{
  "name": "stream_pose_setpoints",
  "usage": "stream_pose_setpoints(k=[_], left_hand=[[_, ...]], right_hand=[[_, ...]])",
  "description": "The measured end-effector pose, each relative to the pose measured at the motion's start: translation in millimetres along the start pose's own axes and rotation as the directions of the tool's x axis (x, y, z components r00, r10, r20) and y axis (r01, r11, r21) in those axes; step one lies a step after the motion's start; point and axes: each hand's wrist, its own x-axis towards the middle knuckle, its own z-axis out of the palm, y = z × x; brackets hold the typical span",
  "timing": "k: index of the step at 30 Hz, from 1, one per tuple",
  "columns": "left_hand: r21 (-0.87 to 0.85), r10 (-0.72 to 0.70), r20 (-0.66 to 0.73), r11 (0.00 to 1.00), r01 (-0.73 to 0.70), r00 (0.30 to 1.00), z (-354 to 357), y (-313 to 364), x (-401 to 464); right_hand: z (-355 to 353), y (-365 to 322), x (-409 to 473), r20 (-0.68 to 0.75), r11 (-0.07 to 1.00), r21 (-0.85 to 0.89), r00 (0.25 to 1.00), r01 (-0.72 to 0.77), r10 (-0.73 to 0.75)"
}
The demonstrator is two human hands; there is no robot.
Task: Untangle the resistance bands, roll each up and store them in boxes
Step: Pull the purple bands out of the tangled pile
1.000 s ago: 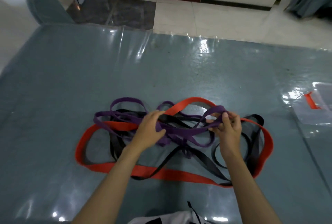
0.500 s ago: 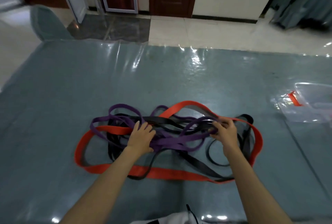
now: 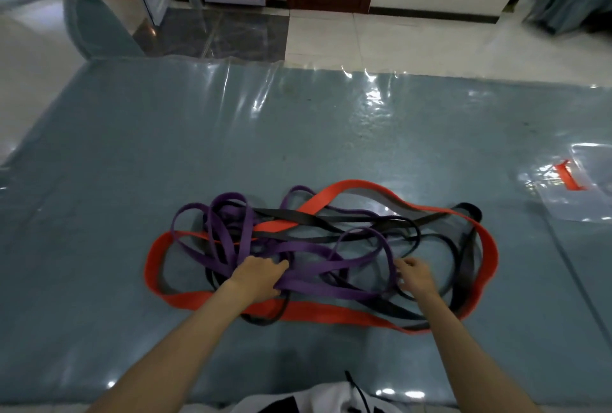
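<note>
Both bare forearms reach forward, hands low.

The left hand (image 3: 256, 277) lies palm down with its fingers (image 3: 280, 265) curled closed. The right hand (image 3: 415, 277) is blurred; its fingers (image 3: 405, 263) seem bent, maybe pinching.

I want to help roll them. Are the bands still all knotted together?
Yes, tangled. The purple band loops over and under the black band and the red band, none rolled.

Grey-blue worktop (image 3: 298, 134) under glossy clear film; on it a tangle of red (image 3: 331, 311), purple (image 3: 318, 248) and black bands (image 3: 298, 216), clear plastic box (image 3: 592, 204) at right edge.
</note>
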Motion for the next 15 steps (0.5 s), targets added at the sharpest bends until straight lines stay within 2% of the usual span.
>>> stream_pose_setpoints(k=[4,6,9,12,15], left_hand=[[-0.131,0.001,0.148,0.991,0.018,0.989,-10,-1,3],[-0.192,0.007,0.211,0.981,0.035,0.978,-18,-3,7],[-0.34,-0.012,0.226,0.936,0.09,0.974,-30,-10,14],[-0.459,-0.073,0.144,0.878,0.132,0.987,-37,-15,22],[-0.572,-0.205,-0.123,0.814,0.099,0.971,-37,-17,32]], right_hand=[[5,-14,10,-0.041,0.996,0.011,0.995,0.093,-0.093],[10,-24,15,-0.017,0.996,0.073,0.998,0.059,-0.058],[17,-35,20,0.053,0.989,0.142,0.998,-0.03,0.023],[24,-39,25,0.076,0.983,0.158,0.994,-0.09,0.079],[31,-38,32,0.02,0.983,0.147,0.994,-0.11,0.108]])
